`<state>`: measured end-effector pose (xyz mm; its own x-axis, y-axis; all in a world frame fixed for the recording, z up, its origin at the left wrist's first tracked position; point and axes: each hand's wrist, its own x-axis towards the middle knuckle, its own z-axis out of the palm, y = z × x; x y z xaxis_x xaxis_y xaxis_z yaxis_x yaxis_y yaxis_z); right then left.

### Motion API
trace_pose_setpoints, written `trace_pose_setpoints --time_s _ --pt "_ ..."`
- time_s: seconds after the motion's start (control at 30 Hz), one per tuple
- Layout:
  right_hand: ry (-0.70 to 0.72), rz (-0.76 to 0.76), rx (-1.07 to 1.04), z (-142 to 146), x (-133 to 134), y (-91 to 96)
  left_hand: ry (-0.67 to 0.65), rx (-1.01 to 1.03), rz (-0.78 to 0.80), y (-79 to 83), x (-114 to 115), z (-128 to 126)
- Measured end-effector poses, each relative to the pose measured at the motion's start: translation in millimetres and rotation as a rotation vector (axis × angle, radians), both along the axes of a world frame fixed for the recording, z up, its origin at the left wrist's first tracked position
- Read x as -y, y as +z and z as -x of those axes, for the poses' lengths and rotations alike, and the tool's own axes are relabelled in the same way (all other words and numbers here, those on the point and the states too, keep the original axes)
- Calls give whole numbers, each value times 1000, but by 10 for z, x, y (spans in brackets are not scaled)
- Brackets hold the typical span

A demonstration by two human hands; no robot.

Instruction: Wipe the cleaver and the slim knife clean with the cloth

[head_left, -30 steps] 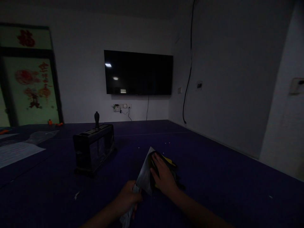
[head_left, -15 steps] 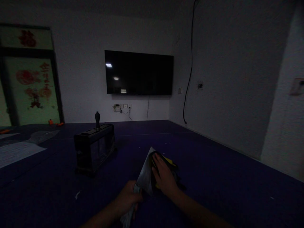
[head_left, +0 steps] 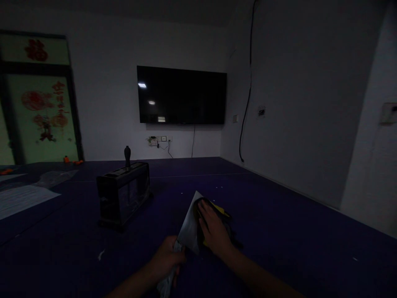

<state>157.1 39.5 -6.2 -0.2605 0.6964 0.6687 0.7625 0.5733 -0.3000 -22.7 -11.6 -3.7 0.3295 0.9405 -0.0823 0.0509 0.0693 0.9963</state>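
Observation:
My left hand (head_left: 169, 258) is closed around the pale handle (head_left: 166, 282) of a broad-bladed metal tool. Its flat grey blade (head_left: 188, 231) points away from me, tapering to a corner at the far end. My right hand (head_left: 214, 231) presses on a black-and-yellow object (head_left: 221, 211) against the right side of the blade, fingers close together and stretched forward over it. Dim light and the hand hide the object's exact kind. Left of both hands stands a black box-shaped device (head_left: 124, 192) with clear sides and a dark knob handle (head_left: 127, 156) on top.
Everything rests on a wide dark blue surface (head_left: 263, 231) with small white scraps (head_left: 101, 254). Printed sheets (head_left: 27, 198) and clear plastic (head_left: 57, 178) lie at the left, with orange items (head_left: 77, 162) behind. Beyond are a wall-mounted television (head_left: 182, 97) and a hanging black cable (head_left: 248, 97).
My right hand and the black-and-yellow object have shifted very slightly left, and the blade's far corner with them. My left hand keeps its grip in the same place.

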Motion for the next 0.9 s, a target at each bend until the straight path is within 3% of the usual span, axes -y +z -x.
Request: trace_pose_setpoints --time_s 0.37,0.53,0.73,0.9 --pt "179 16 124 25 112 118 46 22 14 -22 -44 -10" --pt "361 3 267 43 241 210 11 42 -21 -16 -36 -2" --pt "556 -39 441 92 376 310 87 11 40 -53 -37 -4" --pt "589 -42 480 132 453 377 78 13 -7 -26 8 -1"
